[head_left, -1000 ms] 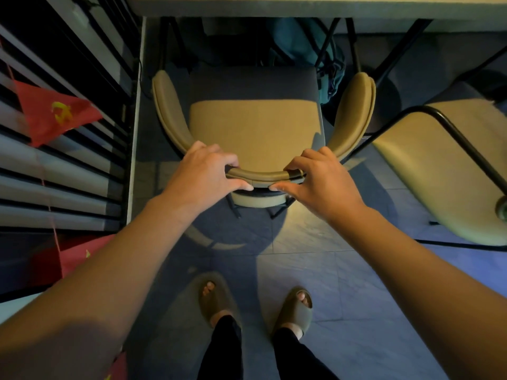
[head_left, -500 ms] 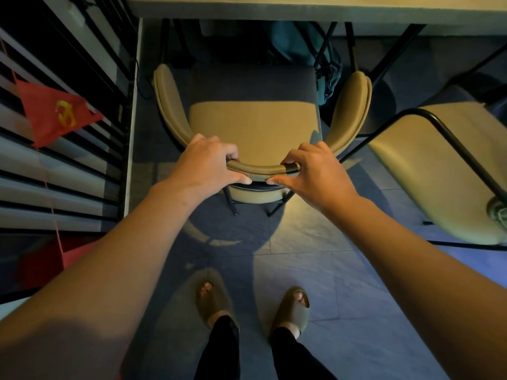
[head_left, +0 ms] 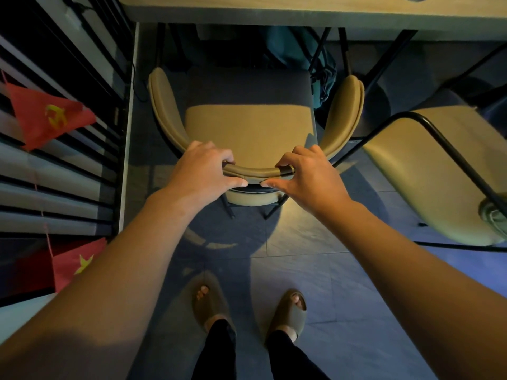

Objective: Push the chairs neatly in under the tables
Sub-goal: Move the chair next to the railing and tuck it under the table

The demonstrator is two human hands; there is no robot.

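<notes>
Head view, looking down: my left hand [head_left: 204, 168] and right hand [head_left: 307, 175] both grip the curved top rail of the tan padded chair with black metal legs [head_left: 251, 130], fingers [head_left: 229, 157] curled over the rail and thumbs beneath it. The chair's front sits in shadow under the edge of the pale wooden desk [head_left: 301, 9]. A second tan chair with a black tube frame [head_left: 428, 171] stands just to the right, on the grey tiled floor [head_left: 329, 283].
</notes>
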